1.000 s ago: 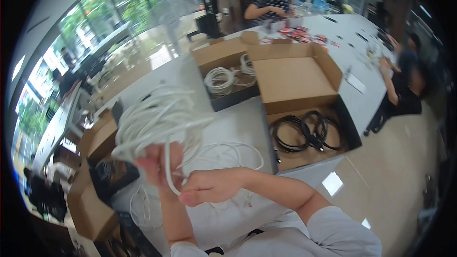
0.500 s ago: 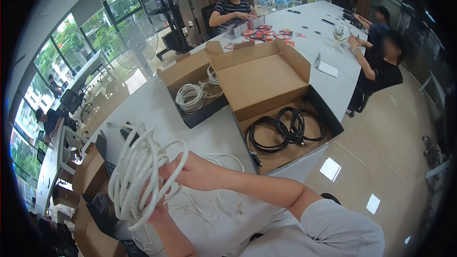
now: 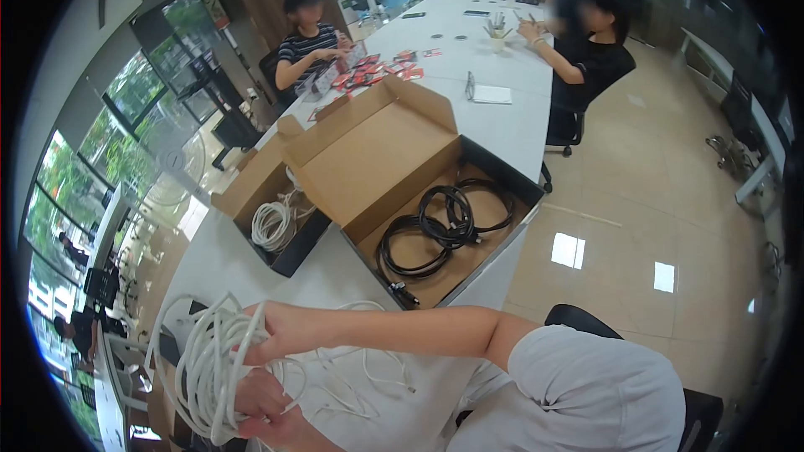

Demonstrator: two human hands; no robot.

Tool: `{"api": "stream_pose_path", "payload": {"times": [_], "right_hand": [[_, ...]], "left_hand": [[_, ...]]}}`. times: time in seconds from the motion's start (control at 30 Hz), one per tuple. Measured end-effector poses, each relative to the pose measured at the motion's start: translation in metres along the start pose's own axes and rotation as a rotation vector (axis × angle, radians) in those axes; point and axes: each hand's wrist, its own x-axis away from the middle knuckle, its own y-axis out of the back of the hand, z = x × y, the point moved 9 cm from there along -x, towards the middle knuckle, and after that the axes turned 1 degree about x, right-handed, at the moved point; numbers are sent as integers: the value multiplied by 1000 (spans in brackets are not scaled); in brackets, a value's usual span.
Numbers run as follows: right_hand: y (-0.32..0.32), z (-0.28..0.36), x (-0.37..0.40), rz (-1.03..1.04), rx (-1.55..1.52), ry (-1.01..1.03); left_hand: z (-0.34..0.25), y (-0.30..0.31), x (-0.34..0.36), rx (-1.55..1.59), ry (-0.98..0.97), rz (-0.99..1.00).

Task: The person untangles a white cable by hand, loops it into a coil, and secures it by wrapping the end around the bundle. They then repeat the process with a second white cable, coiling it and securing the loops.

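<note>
A thick coil of white cable point(image 3: 209, 364) is held up at the lower left. My right hand point(image 3: 289, 331) grips its upper right side, the fingers wrapped round the loops. Just below, my left hand point(image 3: 270, 406) is closed on the same coil from the lower right. More white cable point(image 3: 352, 389) lies loose on the white table beside my hands. An open box point(image 3: 494, 244) beyond my right forearm holds coiled black cables point(image 3: 410, 249). To its left, a smaller open box point(image 3: 295, 261) contains coiled white cable point(image 3: 273, 228).
A person in a striped shirt point(image 3: 306, 50) sits behind red packets point(image 3: 377, 71). Two other people point(image 3: 599, 54) sit along the table's right side. Glasses and a notepad point(image 3: 492, 95) lie on the table point(image 3: 435, 59). A cup of pens point(image 3: 497, 40) stands farther back.
The view has turned to the right, so the boxes and people appear farther left. Both hands and the held coil appear lower in the view, with the coil less spread toward me.
</note>
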Motion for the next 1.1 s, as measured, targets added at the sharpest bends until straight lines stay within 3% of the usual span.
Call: {"api": "stream_pose_path", "payload": {"times": [0.17,0.27,0.3,0.4,0.47,0.57,0.7,0.77,0.87,1.0,1.1], "right_hand": [[-1,-2,2,-71,11,16],[4,10,10,-243,54,101],[7,12,13,-312,62,134],[8,8,15,-344,124,87],[5,-3,9,-250,-29,-49],[2,-12,9,-141,-268,-215],[-11,-26,8,-4,-616,-283],[-14,-24,8,51,-668,-292],[-18,-27,7,92,-693,-297],[-23,-25,7,163,-785,-228],[-32,-9,11,421,-951,-207]], "left_hand": [[-5,3,-6,154,-12,-78],[-1,9,-1,219,101,-395],[4,11,0,270,119,-415],[14,17,-2,380,152,-421],[15,13,-4,394,150,-358],[14,9,4,230,233,-554],[18,13,-1,342,229,-389],[15,6,-6,420,194,-260],[9,7,-5,325,171,-279],[6,12,-11,466,126,-120],[-9,34,-15,592,132,-5]]}}
